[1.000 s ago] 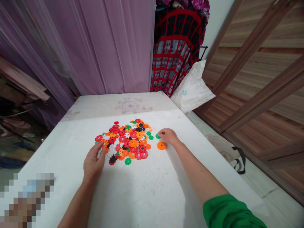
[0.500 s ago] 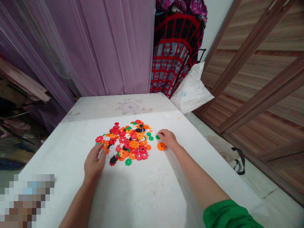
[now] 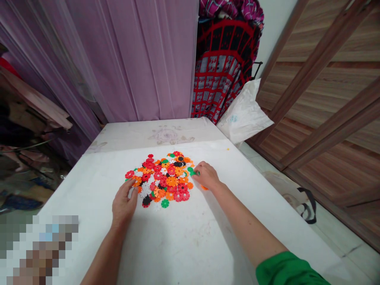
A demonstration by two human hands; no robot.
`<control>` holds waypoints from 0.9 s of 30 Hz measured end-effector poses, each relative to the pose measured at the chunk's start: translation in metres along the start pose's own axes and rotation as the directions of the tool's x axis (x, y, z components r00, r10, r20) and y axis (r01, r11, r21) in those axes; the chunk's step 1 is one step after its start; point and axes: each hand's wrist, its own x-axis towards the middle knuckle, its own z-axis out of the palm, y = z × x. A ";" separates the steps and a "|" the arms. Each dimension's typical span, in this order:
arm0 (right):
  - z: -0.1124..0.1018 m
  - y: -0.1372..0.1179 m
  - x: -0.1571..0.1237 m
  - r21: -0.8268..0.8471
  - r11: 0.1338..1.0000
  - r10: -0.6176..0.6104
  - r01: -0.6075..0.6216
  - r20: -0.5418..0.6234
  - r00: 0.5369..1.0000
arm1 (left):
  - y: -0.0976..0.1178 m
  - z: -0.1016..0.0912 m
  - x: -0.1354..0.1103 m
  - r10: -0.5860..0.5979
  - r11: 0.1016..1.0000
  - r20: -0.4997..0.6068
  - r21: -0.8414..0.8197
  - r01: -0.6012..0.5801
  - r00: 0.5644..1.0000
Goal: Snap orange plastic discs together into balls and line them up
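Note:
A heap of flower-shaped plastic interlocking discs (image 3: 172, 181) in red, orange, green, white and black lies on the white table. My left hand (image 3: 125, 200) rests at the heap's left edge, fingers curved and thumb apart, its fingertips by an orange disc (image 3: 137, 181). On the heap's right side my right hand (image 3: 206, 175) pinches at a green disc (image 3: 192, 173) with thumb and fingertips. More green shows between those fingers. Partly hidden under this hand is a separate orange disc (image 3: 204, 188). One green disc (image 3: 165, 203) lies at the near edge of the heap.
The white table (image 3: 190, 237) carries a flowered cover at its far end. Purple curtains (image 3: 148, 59) hang behind it. A white bag (image 3: 245, 113) stands past the far right corner, near wooden cabinet doors (image 3: 326, 99). Another bag with black handles (image 3: 307, 206) is on the floor.
My right hand has moved left, from a lone green disc to the green discs at the heap's edge, now covering part of the orange disc. The left hand stays by the heap. The view has shifted slightly.

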 end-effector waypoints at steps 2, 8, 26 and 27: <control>0.001 -0.003 -0.002 0.006 1.000 0.000 0.000 -0.017 1.000 | -0.001 0.000 0.000 0.003 1.000 -0.001 -0.004 -0.003 1.000; 0.010 0.003 0.000 0.195 0.976 0.112 -0.095 -0.077 0.991 | -0.001 0.001 0.002 0.007 1.000 -0.010 0.003 -0.007 1.000; 0.019 0.056 0.023 0.450 0.834 0.316 -0.319 0.084 0.945 | 0.002 0.002 0.004 0.052 0.998 -0.030 0.032 -0.051 0.998; 0.019 0.056 0.023 0.428 0.844 0.321 -0.324 0.081 0.944 | 0.002 0.002 0.004 0.050 0.998 -0.033 0.034 -0.049 0.998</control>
